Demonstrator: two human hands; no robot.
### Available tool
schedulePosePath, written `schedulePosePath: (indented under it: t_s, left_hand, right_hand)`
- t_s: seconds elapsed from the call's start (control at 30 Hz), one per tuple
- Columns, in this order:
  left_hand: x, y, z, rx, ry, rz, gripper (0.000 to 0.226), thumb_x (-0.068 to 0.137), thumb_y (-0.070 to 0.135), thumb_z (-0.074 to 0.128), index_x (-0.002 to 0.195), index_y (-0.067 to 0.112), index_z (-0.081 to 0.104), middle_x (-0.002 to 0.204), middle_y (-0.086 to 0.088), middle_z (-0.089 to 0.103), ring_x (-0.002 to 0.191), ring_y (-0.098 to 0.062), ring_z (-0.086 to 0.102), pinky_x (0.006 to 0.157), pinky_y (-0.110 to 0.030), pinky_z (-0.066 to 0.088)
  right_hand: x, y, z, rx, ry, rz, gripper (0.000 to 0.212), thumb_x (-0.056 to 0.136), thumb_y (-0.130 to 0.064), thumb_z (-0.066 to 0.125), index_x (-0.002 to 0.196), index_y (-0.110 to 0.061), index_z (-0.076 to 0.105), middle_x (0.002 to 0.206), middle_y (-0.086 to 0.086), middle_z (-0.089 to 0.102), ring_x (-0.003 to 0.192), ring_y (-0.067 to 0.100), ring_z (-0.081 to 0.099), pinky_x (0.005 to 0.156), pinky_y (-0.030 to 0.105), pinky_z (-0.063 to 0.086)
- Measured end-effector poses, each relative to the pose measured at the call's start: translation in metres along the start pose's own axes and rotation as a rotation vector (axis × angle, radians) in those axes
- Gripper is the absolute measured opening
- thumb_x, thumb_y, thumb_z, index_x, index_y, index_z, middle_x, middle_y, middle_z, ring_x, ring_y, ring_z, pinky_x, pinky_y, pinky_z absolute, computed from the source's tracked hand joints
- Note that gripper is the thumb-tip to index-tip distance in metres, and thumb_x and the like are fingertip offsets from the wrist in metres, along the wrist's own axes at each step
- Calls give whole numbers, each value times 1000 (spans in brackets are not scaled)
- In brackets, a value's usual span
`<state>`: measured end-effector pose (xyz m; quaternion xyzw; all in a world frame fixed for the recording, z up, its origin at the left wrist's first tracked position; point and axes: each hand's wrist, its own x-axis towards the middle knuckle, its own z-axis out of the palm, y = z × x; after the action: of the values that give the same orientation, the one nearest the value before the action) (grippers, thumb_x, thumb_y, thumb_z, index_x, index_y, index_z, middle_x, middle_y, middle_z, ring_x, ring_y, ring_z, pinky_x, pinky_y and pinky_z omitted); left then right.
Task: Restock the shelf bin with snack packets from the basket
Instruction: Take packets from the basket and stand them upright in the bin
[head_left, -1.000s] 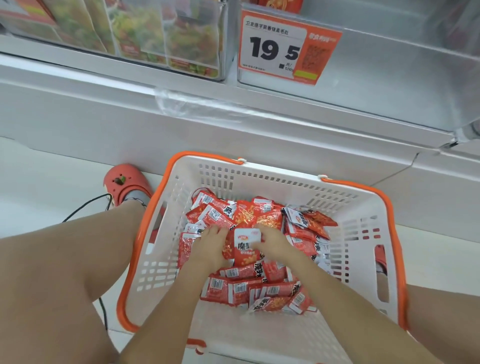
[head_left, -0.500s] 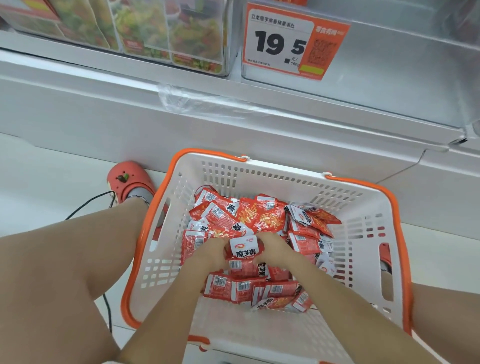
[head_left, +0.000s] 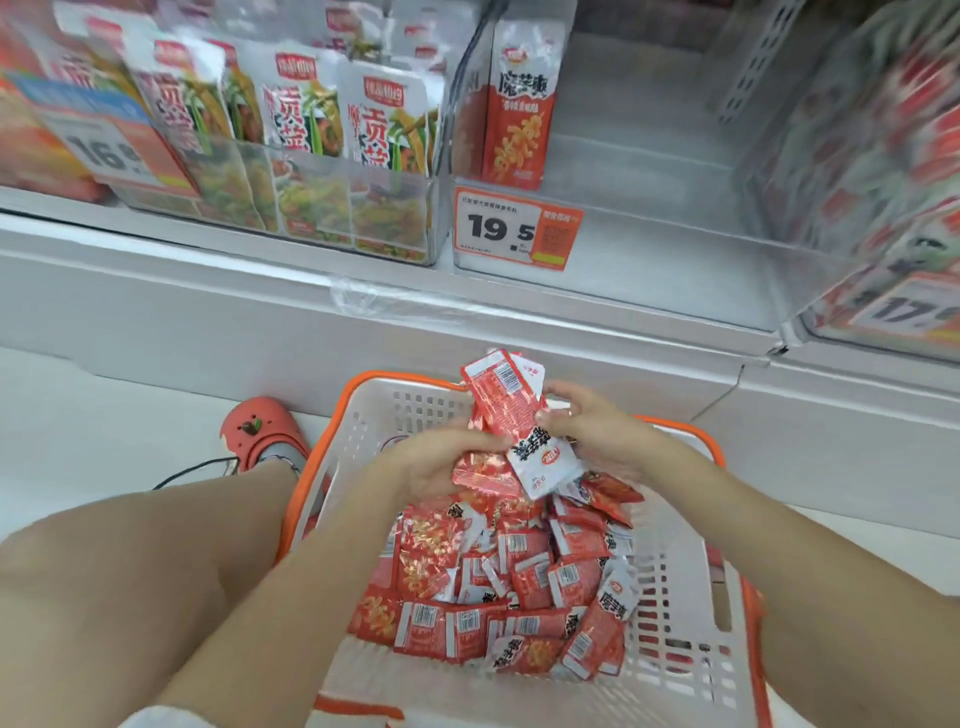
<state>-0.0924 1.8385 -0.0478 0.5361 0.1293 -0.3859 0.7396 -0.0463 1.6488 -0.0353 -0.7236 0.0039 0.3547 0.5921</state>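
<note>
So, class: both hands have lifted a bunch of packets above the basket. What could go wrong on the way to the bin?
1. The packets are loosely bunched between left hand and right hand, so some may slip back into the basket.
2. The bin has a raised clear front carrying the price tag; packets might snag there.

Retail shop, price tag (head_left: 517, 230) at 12 o'clock, stocked shelf bin (head_left: 291, 156) at 11, shopping basket (head_left: 691, 649) at 6
</note>
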Motion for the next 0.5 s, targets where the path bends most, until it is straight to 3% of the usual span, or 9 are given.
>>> schedulePosePath:
  t_s: [0.13, 0.23, 0.3, 0.4, 0.5]
  left_hand:
    - [-23, 52, 23, 30, 29, 105, 16, 90, 0, 55, 101, 12, 58, 82, -5, 73, 71, -16, 70, 66, -31, 59]
    - [-42, 78, 34, 146, 1, 146, 24, 90, 1, 57, 110, 14, 55, 107, -12, 68, 93, -25, 67, 87, -39, 55]
    - [-50, 86, 42, 219, -1, 194, 29, 88, 3, 60, 113, 16, 55, 114, -13, 66, 99, -28, 65, 91, -40, 53]
    - [-51, 84, 54, 153, -1, 253, 22, 91, 11, 58, 112, 18, 56, 102, -6, 71, 88, -21, 69, 81, -34, 57]
    - [-50, 85, 60, -3, -14, 237, 18, 98, 28, 47, 108, 19, 58, 91, -2, 74, 79, -16, 71, 71, -33, 57]
  right_hand:
    - [-38, -51, 1, 145, 62, -71, 38, 94, -2, 52, 127, -21, 49, 97, 10, 66, 77, 19, 65, 69, 35, 55]
    - [-64, -75, 5, 201, 94, -112, 37, 93, -9, 58, 126, -22, 50, 108, 9, 68, 84, 23, 70, 71, 41, 59]
    - [-75, -82, 8, 116, 166, -140, 43, 89, -14, 65, 127, -22, 48, 113, 7, 66, 91, 25, 70, 77, 44, 59]
    - [-85, -91, 8, -43, 322, -175, 44, 83, -16, 72, 123, -20, 53, 102, 2, 67, 84, 18, 70, 67, 33, 58]
    - [-87, -103, -1, -16, 389, -191, 34, 81, -6, 73, 111, -14, 60, 85, 4, 68, 64, 13, 69, 51, 23, 52]
